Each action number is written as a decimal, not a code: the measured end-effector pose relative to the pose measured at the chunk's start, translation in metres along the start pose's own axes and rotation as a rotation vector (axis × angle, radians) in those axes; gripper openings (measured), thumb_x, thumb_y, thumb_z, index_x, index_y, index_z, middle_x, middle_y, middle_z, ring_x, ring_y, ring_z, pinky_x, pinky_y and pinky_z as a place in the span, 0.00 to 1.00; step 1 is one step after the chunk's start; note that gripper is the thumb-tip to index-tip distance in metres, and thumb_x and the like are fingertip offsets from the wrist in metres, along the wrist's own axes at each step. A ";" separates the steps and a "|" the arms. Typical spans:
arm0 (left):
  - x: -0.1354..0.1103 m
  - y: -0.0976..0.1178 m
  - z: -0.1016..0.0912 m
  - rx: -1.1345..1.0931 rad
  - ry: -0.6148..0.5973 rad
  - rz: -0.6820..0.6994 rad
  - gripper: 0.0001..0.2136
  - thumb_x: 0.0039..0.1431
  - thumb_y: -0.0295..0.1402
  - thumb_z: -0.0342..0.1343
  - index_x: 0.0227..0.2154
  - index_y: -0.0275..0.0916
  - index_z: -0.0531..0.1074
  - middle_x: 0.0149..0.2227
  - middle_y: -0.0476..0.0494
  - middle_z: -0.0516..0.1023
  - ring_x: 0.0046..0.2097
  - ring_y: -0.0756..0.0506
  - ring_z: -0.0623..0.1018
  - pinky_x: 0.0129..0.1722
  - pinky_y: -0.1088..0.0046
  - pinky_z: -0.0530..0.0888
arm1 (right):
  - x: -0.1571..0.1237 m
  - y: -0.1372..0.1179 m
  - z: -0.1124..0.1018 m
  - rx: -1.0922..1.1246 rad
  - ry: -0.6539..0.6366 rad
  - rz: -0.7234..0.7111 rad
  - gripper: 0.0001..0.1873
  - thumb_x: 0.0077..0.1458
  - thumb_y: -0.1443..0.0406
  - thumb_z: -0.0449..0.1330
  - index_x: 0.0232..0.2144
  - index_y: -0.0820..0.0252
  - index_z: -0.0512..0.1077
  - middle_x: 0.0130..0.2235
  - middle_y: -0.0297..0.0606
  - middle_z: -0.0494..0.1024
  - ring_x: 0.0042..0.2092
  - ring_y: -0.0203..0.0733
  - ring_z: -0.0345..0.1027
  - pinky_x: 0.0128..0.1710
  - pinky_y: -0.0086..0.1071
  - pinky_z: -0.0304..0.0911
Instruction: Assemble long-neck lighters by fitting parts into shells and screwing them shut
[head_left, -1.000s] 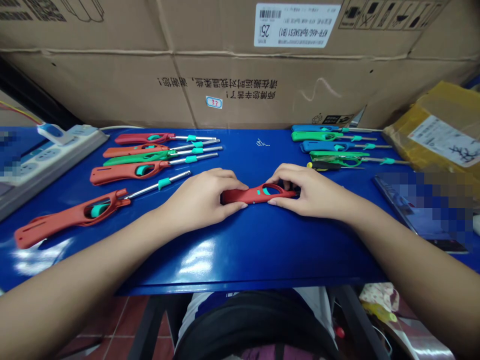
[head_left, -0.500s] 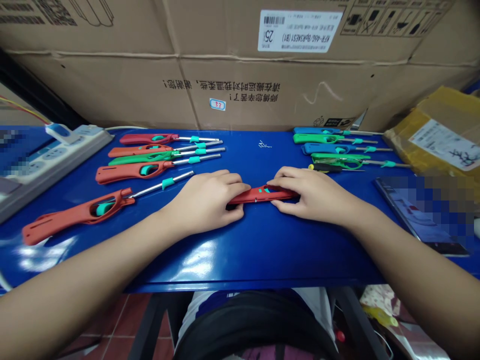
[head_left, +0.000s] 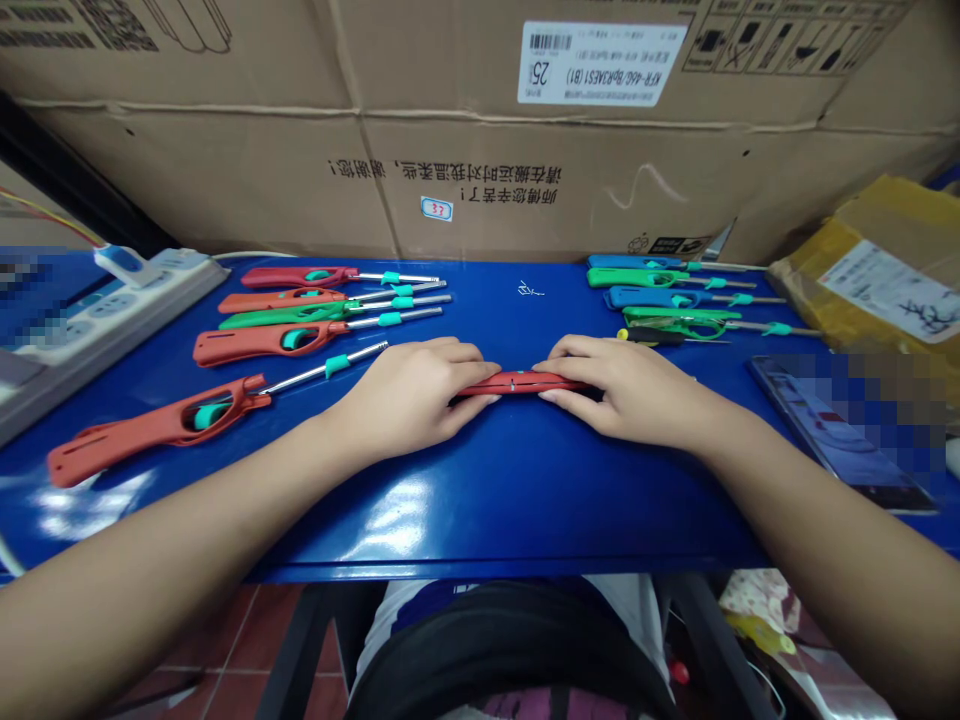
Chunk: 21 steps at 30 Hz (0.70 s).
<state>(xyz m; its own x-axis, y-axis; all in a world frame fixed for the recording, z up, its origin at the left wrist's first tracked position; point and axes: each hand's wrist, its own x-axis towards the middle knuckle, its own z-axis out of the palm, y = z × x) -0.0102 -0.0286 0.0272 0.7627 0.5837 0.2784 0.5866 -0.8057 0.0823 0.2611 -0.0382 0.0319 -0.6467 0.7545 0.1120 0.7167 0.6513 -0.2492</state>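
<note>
A red lighter handle [head_left: 521, 383] lies on edge in the middle of the blue table [head_left: 487, 490], held from both ends. My left hand [head_left: 409, 395] is closed round its left end. My right hand [head_left: 626, 385] is closed round its right end, fingers over the top. Only the narrow top seam of the handle shows between my hands.
Several red, orange and green long-nose lighters [head_left: 300, 320] lie in a row at the left, one red lighter [head_left: 161, 425] nearest me. Blue and green lighters [head_left: 667, 295] lie at the right. A power strip [head_left: 90, 310] sits far left, cardboard boxes [head_left: 480, 130] behind, a yellow parcel [head_left: 885, 270] at right.
The red handle has been rolled from lying flat, trigger opening facing up, onto its edge; both hands kept their grip and shifted slightly.
</note>
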 end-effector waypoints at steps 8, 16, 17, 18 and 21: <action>0.000 0.001 -0.002 -0.007 -0.016 0.005 0.14 0.73 0.38 0.51 0.48 0.39 0.79 0.44 0.43 0.83 0.45 0.43 0.81 0.38 0.68 0.74 | -0.001 0.000 -0.001 -0.010 -0.017 -0.007 0.19 0.70 0.56 0.53 0.51 0.56 0.79 0.48 0.42 0.80 0.44 0.48 0.75 0.41 0.39 0.66; 0.001 0.001 0.000 0.013 -0.008 0.005 0.13 0.73 0.37 0.52 0.47 0.38 0.79 0.43 0.44 0.82 0.44 0.43 0.81 0.38 0.68 0.74 | -0.001 0.000 0.000 -0.007 -0.005 -0.004 0.19 0.70 0.57 0.53 0.50 0.57 0.79 0.48 0.43 0.80 0.43 0.47 0.75 0.40 0.38 0.66; 0.001 0.001 0.000 0.013 -0.005 0.003 0.12 0.72 0.37 0.52 0.47 0.38 0.79 0.43 0.44 0.82 0.44 0.43 0.81 0.38 0.68 0.74 | -0.001 0.000 0.000 -0.007 0.000 -0.002 0.18 0.70 0.57 0.54 0.50 0.57 0.79 0.48 0.42 0.80 0.43 0.47 0.75 0.40 0.38 0.66; 0.001 0.001 0.000 0.013 -0.001 0.001 0.12 0.72 0.37 0.53 0.47 0.38 0.79 0.43 0.45 0.82 0.44 0.43 0.81 0.38 0.68 0.74 | -0.001 0.000 0.000 -0.005 0.004 -0.002 0.18 0.69 0.57 0.54 0.50 0.57 0.79 0.48 0.42 0.80 0.43 0.47 0.75 0.41 0.37 0.66; 0.001 0.000 0.002 0.001 0.005 -0.001 0.11 0.71 0.35 0.55 0.49 0.40 0.79 0.44 0.45 0.82 0.45 0.43 0.81 0.37 0.69 0.73 | -0.001 0.000 0.001 0.002 0.010 -0.002 0.17 0.66 0.59 0.57 0.52 0.57 0.78 0.48 0.42 0.79 0.43 0.47 0.75 0.41 0.37 0.66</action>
<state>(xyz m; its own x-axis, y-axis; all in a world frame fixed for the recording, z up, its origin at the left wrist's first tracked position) -0.0090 -0.0281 0.0257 0.7609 0.5838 0.2834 0.5874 -0.8052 0.0816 0.2614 -0.0391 0.0311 -0.6451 0.7543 0.1222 0.7153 0.6523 -0.2506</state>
